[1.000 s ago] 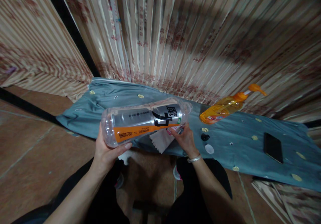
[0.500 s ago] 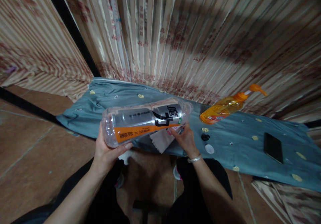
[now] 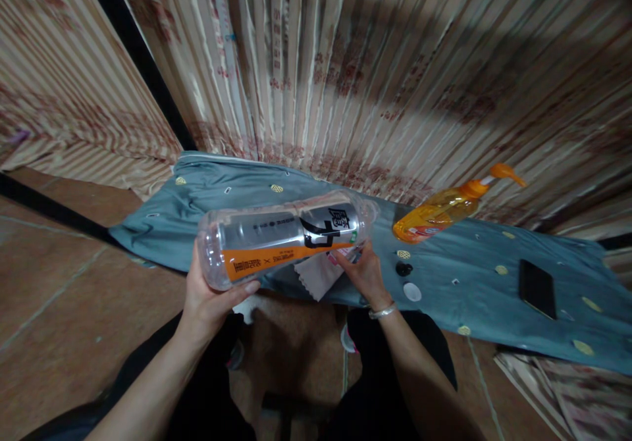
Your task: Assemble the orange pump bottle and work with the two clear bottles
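A large clear plastic bottle point(image 3: 289, 230) with a silver and orange label lies sideways in the air over the cloth-covered bench. My left hand point(image 3: 210, 299) wraps round its base end at the left, thumb along the underside. Near the neck end, my right hand point(image 3: 363, 273) grips the bottle from below; most of its fingers are hidden behind it. Below the bottle, close to my right thumb, a pale cloth point(image 3: 318, 276) with a scalloped edge shows, and a small pink patterned thing there is partly covered.
The bench has a teal patterned cover point(image 3: 474, 276). An orange pump bottle point(image 3: 437, 214) stands behind my right hand. Nearer lie a small black object point(image 3: 403, 268) and a white disc point(image 3: 411, 291); a black phone point(image 3: 537, 288) lies farther right. A striped curtain point(image 3: 316, 66) hangs behind.
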The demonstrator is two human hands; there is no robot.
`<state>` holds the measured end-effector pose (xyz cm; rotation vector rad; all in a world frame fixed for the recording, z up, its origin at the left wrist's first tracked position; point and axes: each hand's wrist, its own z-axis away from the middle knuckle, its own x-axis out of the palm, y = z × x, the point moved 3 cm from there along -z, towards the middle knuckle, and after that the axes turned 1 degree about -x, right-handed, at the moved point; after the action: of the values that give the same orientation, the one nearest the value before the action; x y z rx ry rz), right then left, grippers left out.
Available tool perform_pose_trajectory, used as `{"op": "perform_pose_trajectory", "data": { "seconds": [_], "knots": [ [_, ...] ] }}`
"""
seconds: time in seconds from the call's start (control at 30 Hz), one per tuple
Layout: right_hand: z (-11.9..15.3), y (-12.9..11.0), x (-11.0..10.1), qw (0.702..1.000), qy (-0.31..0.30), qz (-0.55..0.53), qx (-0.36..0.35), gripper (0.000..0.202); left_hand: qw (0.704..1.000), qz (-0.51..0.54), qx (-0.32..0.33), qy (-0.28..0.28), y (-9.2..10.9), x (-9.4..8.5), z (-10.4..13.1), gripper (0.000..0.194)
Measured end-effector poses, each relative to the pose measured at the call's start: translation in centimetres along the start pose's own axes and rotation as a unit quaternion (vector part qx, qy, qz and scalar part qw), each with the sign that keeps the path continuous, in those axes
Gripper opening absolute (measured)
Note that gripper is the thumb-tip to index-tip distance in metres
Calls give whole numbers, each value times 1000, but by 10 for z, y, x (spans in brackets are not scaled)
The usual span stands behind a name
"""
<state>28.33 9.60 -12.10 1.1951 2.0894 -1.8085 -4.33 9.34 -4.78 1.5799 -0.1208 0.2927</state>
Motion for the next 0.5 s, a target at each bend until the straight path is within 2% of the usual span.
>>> {"op": "perform_pose_trajectory", "data": {
  "seconds": [0.3, 0.5],
  "knots": [
    [0, -6, -3, 1000, -18, 3, 19, 61, 1000, -2, 4, 6, 6, 6, 2, 70],
    [-1, -7, -3, 1000, -15, -11, 14, 62, 1000, -3, 1, 4, 2, 1, 1, 75]
  ]
}}
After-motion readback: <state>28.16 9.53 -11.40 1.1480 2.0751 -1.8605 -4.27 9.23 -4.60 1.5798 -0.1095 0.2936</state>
